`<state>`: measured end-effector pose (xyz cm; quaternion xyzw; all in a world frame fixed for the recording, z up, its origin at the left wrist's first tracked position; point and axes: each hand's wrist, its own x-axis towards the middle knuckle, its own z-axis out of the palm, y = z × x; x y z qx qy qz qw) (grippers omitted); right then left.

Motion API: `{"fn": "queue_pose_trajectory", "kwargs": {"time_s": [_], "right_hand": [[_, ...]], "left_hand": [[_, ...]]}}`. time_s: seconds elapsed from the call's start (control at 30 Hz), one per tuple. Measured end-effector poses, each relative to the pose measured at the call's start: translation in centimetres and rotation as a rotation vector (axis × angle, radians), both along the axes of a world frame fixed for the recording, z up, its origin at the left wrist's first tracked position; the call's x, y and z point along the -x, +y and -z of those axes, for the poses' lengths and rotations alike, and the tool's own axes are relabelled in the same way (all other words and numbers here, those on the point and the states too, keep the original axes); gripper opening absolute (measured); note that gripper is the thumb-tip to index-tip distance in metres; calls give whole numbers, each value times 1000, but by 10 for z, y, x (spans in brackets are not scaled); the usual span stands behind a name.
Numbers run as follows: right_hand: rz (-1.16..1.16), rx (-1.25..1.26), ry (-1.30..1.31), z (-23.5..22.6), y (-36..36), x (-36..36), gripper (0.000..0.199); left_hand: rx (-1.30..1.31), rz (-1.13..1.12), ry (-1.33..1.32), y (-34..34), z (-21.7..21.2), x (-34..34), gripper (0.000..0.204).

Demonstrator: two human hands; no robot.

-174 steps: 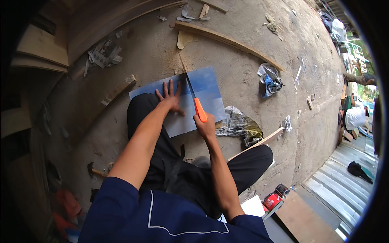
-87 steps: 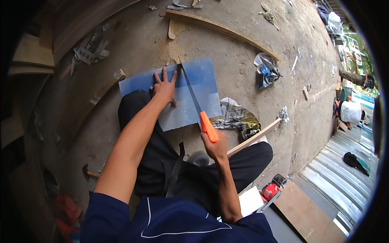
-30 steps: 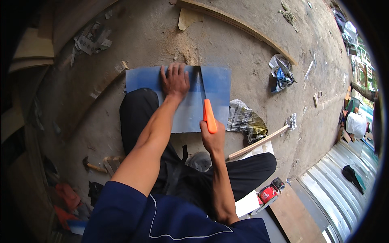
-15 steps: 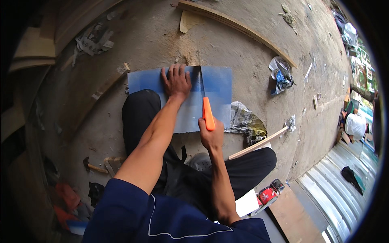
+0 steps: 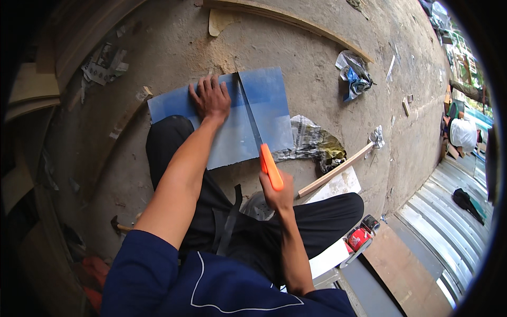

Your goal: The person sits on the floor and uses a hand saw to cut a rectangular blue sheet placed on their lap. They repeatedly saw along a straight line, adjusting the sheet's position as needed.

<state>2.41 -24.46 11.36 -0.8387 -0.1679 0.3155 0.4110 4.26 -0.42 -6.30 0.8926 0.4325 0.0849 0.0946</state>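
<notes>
A blue flat sheet [image 5: 274,100] lies on the concrete floor in front of my knees. My left hand [image 5: 210,99] presses flat on it, fingers spread. My right hand [image 5: 277,195] grips the orange handle of a hand saw [image 5: 270,166]. Its thin blade [image 5: 249,113] runs across the sheet from the near edge to the far edge, just right of my left hand. My legs in black trousers are folded under the sheet's near edge.
Crumpled plastic and paper [image 5: 317,145] lie right of the sheet beside a long wooden stick [image 5: 338,169]. A curved wooden strip [image 5: 296,24] lies at the far side. A hammer [image 5: 119,226] rests by my left leg, a red tool [image 5: 362,238] by my right knee. Another person [image 5: 465,132] crouches at far right.
The saw has been drawn back toward me since half a second ago, so more of the blade lies across the sheet. My left hand stays pressed on the sheet.
</notes>
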Motion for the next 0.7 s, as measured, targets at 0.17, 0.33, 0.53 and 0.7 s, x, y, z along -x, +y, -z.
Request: {"fn": "queue_pose_trajectory", "kwargs": {"time_s": [0.17, 0.33, 0.53, 0.7], "right_hand": [[8, -48, -121, 26, 53, -22, 24], [-9, -59, -30, -24, 9, 20, 18], [-42, -28, -108, 17, 23, -4, 21], [29, -74, -89, 33, 52, -24, 23]], "left_hand": [[78, 3, -11, -5, 2, -8, 39], [44, -31, 33, 3, -3, 5, 40], [62, -12, -19, -2, 1, 0, 40], [68, -18, -42, -5, 1, -11, 39]]}}
